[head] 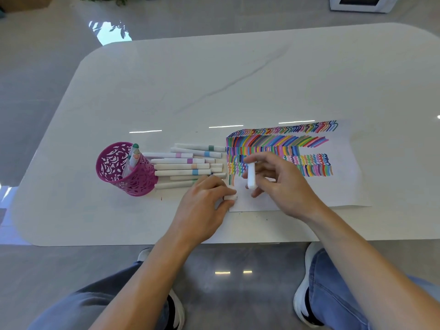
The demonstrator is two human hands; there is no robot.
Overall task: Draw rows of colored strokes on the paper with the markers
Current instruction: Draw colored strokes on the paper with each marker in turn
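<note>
glossy white table [238, 79] with faint grey veins fills most of the view, with grey floor [47, 67] beyond it. at the near edge both hands work close together. the left hand [202, 206] rests on the table, its fingers [227, 191] curled and pressed together, thumb and forefinger pinching a small white piece [230, 197] that looks like a cap, right at the left edge of the paper [345, 186]. the right hand [283, 184] hovers just right of those fingers, its own fingers [257, 159] bent round a white marker [251, 176] held nearly upright, lower end close above the bare paper. which end carries the tip cannot be told. the two hands are apart, with a narrow gap between piece and marker.

beyond the right fingers the paper carries rows of colored strokes [281, 144], and the hand hides part of the lower rows. the sheet's lower half, under and right of the fingers, is blank.

left of and beyond the left fingers lie the loose markers [183, 166], white barrels with colored bands, side by side and pointing toward the paper. the nearest ones touch or slip under the knuckles. farther left stands a pink openwork pen cup [123, 172], tilted, with a few more markers [133, 158] poking out.

below the table edge show blue jeans [333, 294] and white shoes [302, 298].
</note>
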